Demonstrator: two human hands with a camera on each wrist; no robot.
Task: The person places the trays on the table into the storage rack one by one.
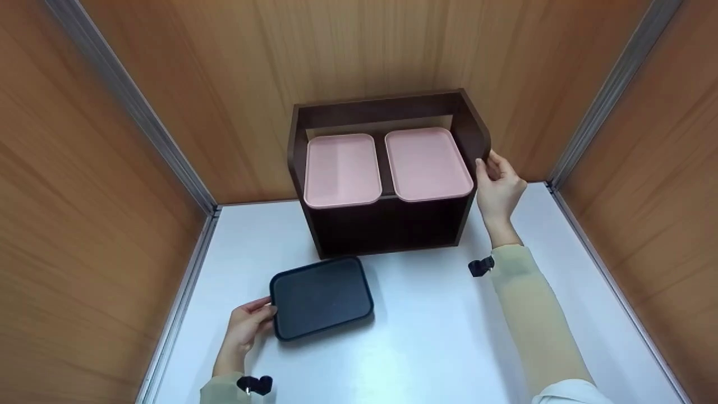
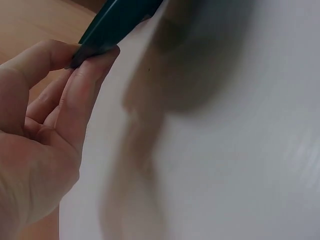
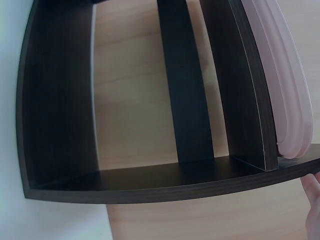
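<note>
From my remote seat the largest thing is the white surface [image 1: 426, 336], boxed in by wood-grain walls, and toward its back edge stands the dark shelf unit [image 1: 387, 224], its open front turned to me. I judge its position against the rear wall is what lets my right hand [image 1: 498, 191] steady it from the side: the fingers [image 1: 481, 166] are curled round the front edge of its right side panel, gripping it, perhaps to keep it from sliding. On its upper shelf two pink trays [image 1: 342, 168] sit side by side, nearly touching, filling the width. In front of the unit the dark tray [image 1: 321, 297] lies flat on the surface, well apart from the pink ones. My left hand [image 1: 247, 325] pinches its near-left edge between thumb and fingertips [image 2: 85, 80], a light hold suited to lifting it. I can read no brand, label or writing anywhere.
</note>
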